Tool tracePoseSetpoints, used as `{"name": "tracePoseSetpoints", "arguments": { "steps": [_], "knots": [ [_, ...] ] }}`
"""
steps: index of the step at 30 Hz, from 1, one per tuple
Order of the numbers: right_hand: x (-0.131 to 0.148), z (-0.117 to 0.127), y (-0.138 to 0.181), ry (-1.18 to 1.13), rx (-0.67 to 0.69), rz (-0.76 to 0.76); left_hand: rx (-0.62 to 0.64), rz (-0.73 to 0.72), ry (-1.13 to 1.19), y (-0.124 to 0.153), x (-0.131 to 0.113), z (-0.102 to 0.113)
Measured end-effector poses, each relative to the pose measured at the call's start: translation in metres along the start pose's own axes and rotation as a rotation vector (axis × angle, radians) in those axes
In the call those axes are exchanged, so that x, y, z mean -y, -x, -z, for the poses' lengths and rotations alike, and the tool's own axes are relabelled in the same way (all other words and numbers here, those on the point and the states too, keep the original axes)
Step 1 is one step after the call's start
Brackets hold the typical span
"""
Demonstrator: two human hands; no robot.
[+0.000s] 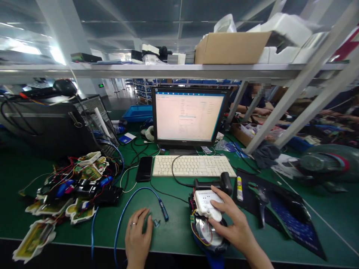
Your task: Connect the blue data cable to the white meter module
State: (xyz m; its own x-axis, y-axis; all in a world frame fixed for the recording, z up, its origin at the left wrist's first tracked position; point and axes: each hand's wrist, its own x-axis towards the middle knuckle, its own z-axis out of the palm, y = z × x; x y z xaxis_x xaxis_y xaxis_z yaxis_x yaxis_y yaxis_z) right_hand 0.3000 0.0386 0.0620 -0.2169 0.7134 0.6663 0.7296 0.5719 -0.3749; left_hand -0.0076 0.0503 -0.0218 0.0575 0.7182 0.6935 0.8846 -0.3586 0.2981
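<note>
My left hand [138,233], with a ring on one finger, rests on the green table near its front edge, fingers loosely bent and apart, holding nothing. Just right of it lie some small clear or metallic pieces [156,223], too small to name. Beyond them is the blue cable [134,194], ending in a slim blue plug [163,211]. My right hand [231,220] grips a white plastic module [206,203] by its right side. This module sits over a round, dark-rimmed device [206,233] with a shiny face and thin coloured wires at its left.
Behind the module lies a black handheld scanner [213,184], with a yellow marker [239,188] beside it. A keyboard [193,166], phone [144,169] and monitor [190,117] stand farther back. Wired circuit modules [81,186] are heaped at left. Dark curved shells [291,209] lie at right.
</note>
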Motion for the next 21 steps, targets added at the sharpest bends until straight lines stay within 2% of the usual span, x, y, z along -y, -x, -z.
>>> {"name": "tracePoseSetpoints", "arguments": {
  "steps": [10,14,21],
  "knots": [
    [-0.0032,-0.0058,0.0038,-0.066,-0.03,-0.013,0.025,0.019,-0.091,0.001,-0.0013,0.0009],
    [-0.0035,-0.0077,0.0045,-0.092,-0.048,-0.016,-0.006,0.017,-0.135,-0.0003,-0.0038,0.0015],
    [-0.0045,-0.0087,0.0053,-0.147,-0.072,-0.014,-0.036,0.117,-0.145,0.0025,-0.0103,0.0035]
  ]
}}
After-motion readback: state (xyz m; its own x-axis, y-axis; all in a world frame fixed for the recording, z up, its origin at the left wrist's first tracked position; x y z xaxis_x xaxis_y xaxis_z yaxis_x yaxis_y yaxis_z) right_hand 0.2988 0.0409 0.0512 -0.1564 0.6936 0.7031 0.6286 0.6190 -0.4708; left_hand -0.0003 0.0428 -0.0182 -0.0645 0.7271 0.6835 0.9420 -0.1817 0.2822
